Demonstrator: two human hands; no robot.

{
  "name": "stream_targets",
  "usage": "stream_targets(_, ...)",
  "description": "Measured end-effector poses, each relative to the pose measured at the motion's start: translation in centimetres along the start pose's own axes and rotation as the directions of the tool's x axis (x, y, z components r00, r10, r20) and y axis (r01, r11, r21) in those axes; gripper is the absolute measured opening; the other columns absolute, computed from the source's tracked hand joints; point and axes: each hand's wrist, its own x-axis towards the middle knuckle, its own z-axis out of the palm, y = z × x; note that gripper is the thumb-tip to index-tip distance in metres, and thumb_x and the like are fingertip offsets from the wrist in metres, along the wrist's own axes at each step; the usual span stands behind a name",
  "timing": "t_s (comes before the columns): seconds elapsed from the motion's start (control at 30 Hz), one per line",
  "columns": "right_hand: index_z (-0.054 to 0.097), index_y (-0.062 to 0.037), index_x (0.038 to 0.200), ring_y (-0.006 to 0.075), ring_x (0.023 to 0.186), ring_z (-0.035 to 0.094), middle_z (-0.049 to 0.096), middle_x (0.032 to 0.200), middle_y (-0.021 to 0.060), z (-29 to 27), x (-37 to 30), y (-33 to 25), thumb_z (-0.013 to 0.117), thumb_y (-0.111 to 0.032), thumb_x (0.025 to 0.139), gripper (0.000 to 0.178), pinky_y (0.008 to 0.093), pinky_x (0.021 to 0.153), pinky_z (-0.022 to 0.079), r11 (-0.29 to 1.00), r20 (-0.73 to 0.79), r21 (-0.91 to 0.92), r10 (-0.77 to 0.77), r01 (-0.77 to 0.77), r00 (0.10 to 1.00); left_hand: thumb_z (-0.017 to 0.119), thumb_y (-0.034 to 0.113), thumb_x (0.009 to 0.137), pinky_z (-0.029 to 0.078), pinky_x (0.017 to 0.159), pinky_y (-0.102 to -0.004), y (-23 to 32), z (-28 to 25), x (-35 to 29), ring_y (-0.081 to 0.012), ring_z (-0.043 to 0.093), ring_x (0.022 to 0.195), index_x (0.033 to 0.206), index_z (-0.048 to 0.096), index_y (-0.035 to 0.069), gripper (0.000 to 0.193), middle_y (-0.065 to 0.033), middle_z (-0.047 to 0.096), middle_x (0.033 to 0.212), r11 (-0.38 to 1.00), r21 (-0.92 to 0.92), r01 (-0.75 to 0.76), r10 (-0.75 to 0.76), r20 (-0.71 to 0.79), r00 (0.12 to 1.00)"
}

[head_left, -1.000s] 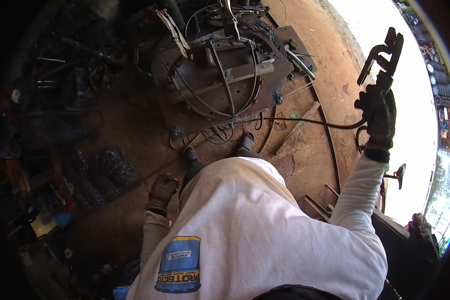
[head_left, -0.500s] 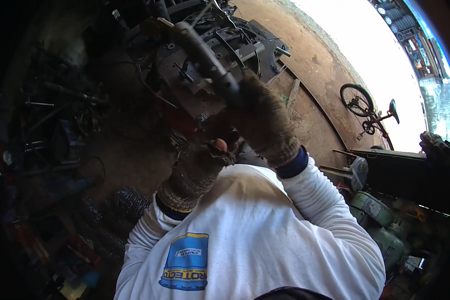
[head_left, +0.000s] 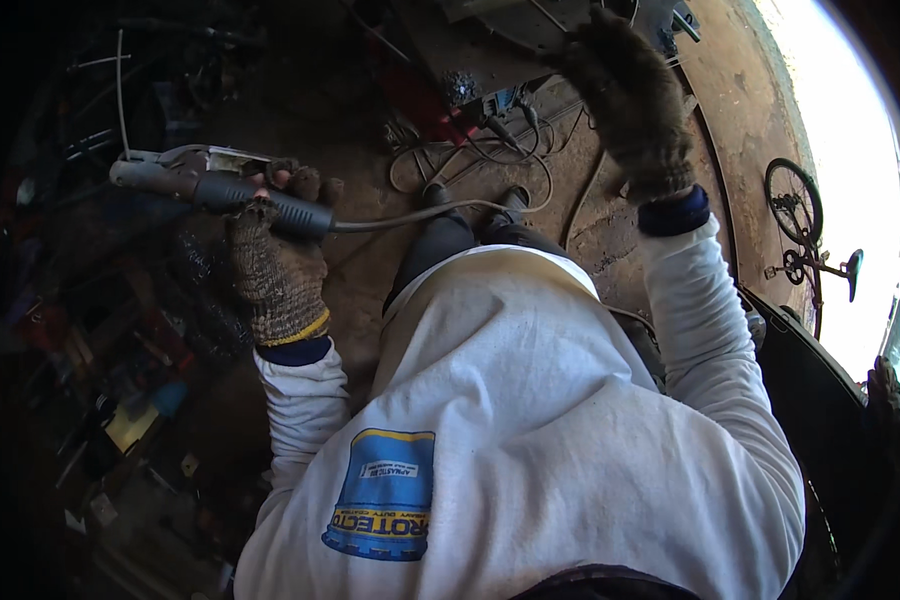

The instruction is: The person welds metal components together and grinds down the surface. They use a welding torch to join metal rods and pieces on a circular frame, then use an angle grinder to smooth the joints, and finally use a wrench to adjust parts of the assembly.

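My left hand (head_left: 275,255), in a worn knit glove with bare fingertips, is closed around the dark handle of a welding electrode holder (head_left: 220,190). A thin welding rod (head_left: 122,95) stands up from the holder's jaw at its far left end. From the handle's right end, a grey cable (head_left: 400,218) runs across above my legs. My right hand (head_left: 630,100), also gloved, is raised at the upper right beside a dark metal workpiece (head_left: 495,60). Its fingers look apart, with nothing visible in them, though they are dark and partly blurred.
Coiled cables and plugs (head_left: 515,125) lie on the floor near my feet, by a red object (head_left: 420,100). A bicycle (head_left: 805,230) lies at the right. Dark clutter (head_left: 110,340) fills the left side. A long dark panel (head_left: 810,390) stands near my right arm.
My hands were close together, with the holder pointing up and left by my right hand. Now they are apart: the holder is in my left hand at the left, my right hand up and right.
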Motion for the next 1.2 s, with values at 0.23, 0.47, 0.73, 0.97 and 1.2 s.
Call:
stream_targets(0.23,0.049,0.0012,0.127,0.0353,0.111,0.056,0.059,0.116,0.0201,-2.6,1.0,9.6,0.075,-0.037,0.081,0.065,0.0431,0.096,0.044,0.842,-0.389,-0.539,-0.28,0.029,0.878,0.07,0.017,0.082,0.05,0.084,-0.0498,0.8,-0.6,-1.9,-0.0238,0.055,0.094,0.112,0.059,0.012,0.032,-0.0054,0.056,0.101,0.993,0.118,-0.014,0.034,-0.166,0.986)
stream_targets(0.47,0.043,0.002,0.134,0.0413,0.127,0.043,0.044,0.136,0.027,1.3,1.5,4.9,0.081,-0.045,0.07,0.088,0.0451,0.105,0.036,0.918,-0.453,-0.34,0.029,-0.203,0.891,0.071,0.015,0.082,0.05,0.08,-0.0454,1.3,-0.4,0.9,-0.0212,0.056,0.091,0.111,0.058,0.015,0.033,-0.0037,0.059,0.102,0.994,0.111,0.024,-0.026,0.013,1.0)
stream_targets(0.73,0.038,0.0025,0.138,0.0406,0.126,0.045,0.049,0.133,0.0278,5.3,2.3,1.6,0.079,-0.043,0.072,0.09,0.0435,0.107,0.035,0.444,-0.384,-0.867,-0.31,-0.224,0.87,0.071,-0.001,0.076,0.056,0.075,-0.0477,3.3,-4.9,5.1,-0.0229,0.058,0.086,0.111,0.053,0.012,0.041,-0.0092,0.057,0.1,0.988,0.095,0.124,-0.14,0.187,0.972)
stream_targets(0.97,0.04,-0.0008,0.139,0.0381,0.119,0.053,0.052,0.131,0.0256,6.4,-0.5,-0.3,0.076,-0.034,0.078,0.078,0.0439,0.099,0.044,0.428,-0.658,-0.74,-0.299,-0.52,0.691,0.073,0.004,0.079,0.055,0.077,-0.0467,4.2,-9.0,7.7,-0.0241,0.06,0.086,0.112,0.055,0.011,0.038,-0.0093,0.058,0.101,0.911,0.376,0.17,-0.308,0.344,0.887)
stream_targets(1.2,0.039,-0.0044,0.142,0.037,0.119,0.056,0.052,0.133,0.0263,7.3,-1.6,-2.4,0.073,-0.03,0.081,0.074,0.0442,0.097,0.048,0.527,-0.73,-0.638,-0.182,-0.562,0.659,0.072,0.003,0.081,0.058,0.078,-0.043,5.3,-11.0,9.0,-0.0241,0.062,0.09,0.116,0.052,0.008,0.041,-0.0091,0.057,0.103,0.853,0.495,0.167,-0.368,0.342,0.865)
